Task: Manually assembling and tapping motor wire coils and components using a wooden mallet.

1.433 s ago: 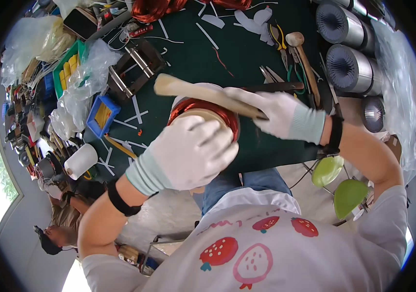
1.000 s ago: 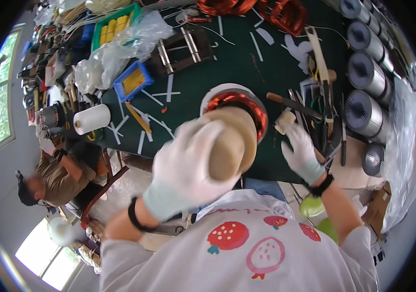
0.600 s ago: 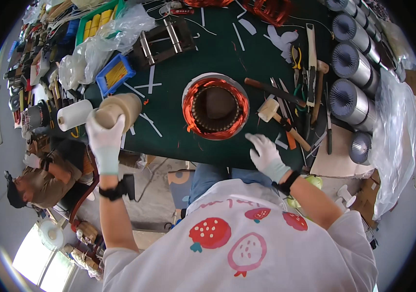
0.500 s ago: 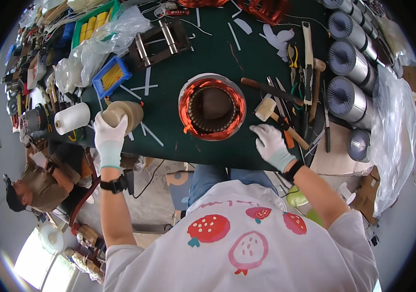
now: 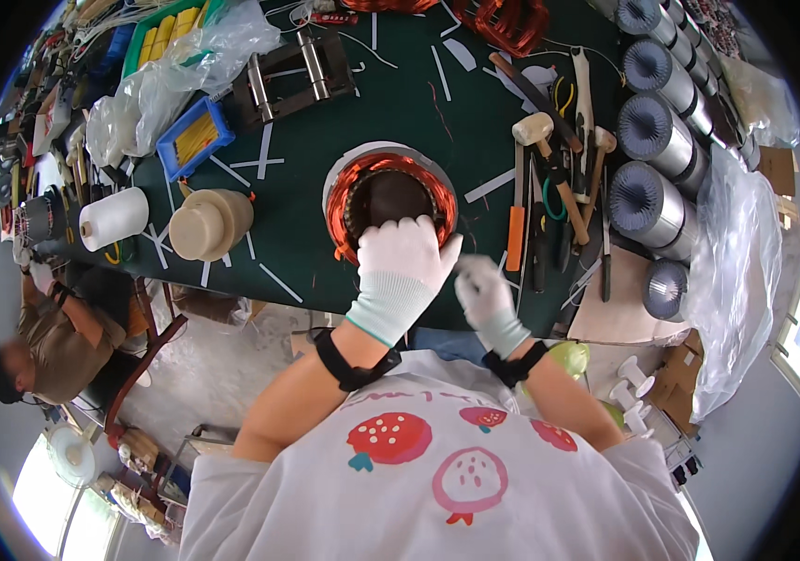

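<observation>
A motor stator (image 5: 336, 208) with orange-red copper windings stands on the green table in front of me, its round bore facing up. My left hand (image 5: 406, 254), in a white knitted glove with a mint cuff, lies over the stator's near rim. Its fingers curl down over the winding into the bore, so the fingertips are hidden; the thumb points out to the right. Just right of the stator's near side is my right hand (image 5: 486, 294), also gloved. It is raised near the table edge and apart from the stator, its fingers smeared by motion.
Left stand a beige plastic container (image 5: 205, 224), a white thread spool (image 5: 114, 219) and a blue tray (image 5: 193, 137) of yellow strips. Right lie a mallet (image 5: 533, 129), an orange-handled tool (image 5: 515, 238) and several other tools. Slotted metal cores (image 5: 640, 196) line the right edge. A seated person (image 5: 54, 327) is at left.
My left hand has let go of the beige container and moved right onto the stator. My right hand has shifted left. The mallet and a wooden-handled bar now lie farther up the table.
</observation>
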Demonstrator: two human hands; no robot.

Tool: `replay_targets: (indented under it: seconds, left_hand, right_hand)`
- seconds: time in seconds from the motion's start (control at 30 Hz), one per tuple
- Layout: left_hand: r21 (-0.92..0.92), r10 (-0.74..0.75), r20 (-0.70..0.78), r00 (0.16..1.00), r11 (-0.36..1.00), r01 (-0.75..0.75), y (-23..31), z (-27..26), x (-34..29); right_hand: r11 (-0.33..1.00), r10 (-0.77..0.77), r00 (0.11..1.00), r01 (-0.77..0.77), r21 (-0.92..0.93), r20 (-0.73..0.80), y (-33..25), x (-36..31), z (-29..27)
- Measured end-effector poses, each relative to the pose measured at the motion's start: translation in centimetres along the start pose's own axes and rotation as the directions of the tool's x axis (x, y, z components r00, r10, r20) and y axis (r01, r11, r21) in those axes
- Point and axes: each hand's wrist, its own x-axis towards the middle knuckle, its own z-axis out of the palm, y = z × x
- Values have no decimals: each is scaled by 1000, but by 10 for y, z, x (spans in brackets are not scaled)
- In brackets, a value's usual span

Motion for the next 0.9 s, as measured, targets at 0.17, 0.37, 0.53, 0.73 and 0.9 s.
replay_targets:
  seconds: [0.17, 0.37, 0.53, 0.73, 0.9]
  left_hand:
    - [-133, 72, -50, 996, 988, -78, -22, -8, 10]
    - [-330, -12, 190, 982, 941, 75, -90, -54, 67]
    - [-447, -141, 22, 990, 884, 136, -98, -62, 72]
    - [-626, -273, 127, 954, 724, 291, -102, -66, 66]
    - [-994, -247, 108, 963, -36, 103, -108, -45, 32]
  right_hand:
    - [693, 361, 742, -619, 370, 564, -15, -5, 40]
    - [227, 372, 793, -582, 781, 483, -25, 59, 49]
    - [-18, 389, 892, -242, 970, 230, -71, 127, 73]
    - [-77, 399, 886, -224, 972, 236, -113, 118, 40]
    - [728, 359, 928, -215, 651, -96, -196, 112, -40]
